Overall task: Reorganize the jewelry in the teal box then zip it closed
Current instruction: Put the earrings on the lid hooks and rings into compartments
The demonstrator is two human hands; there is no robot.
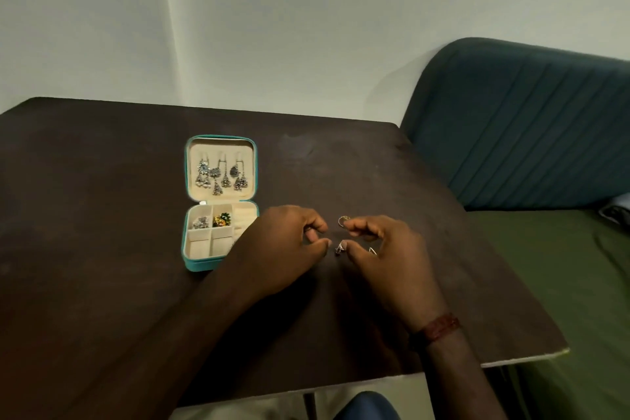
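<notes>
One teal box (220, 204) lies open on the dark desk (102, 215), left of centre, its lid flat on the far side and its tray on the near side. In the lid, dangling silver earrings (221, 176) hang from three hooks; their exact count is too tangled to tell. The tray shows four square compartments and a ring-roll strip on its right: the far-left one holds a silver cluster (201, 222), the next a gold and green piece (222, 219), and the two near ones look bare.

Two hands work just right of the box, palms down, fingers curled toward each other. The left hand (283, 245) covers the tray's near-right corner, its thumb and forefinger narrowly pinched; whether they grip anything I cannot tell. The right hand (385, 256), with a red-brown band (438, 327) at the wrist, holds a small ring (342, 220) at its forefinger tip, and a small silver piece (339, 247) sits at its thumb tip. A teal chair (528, 126) stands to the far right.
</notes>
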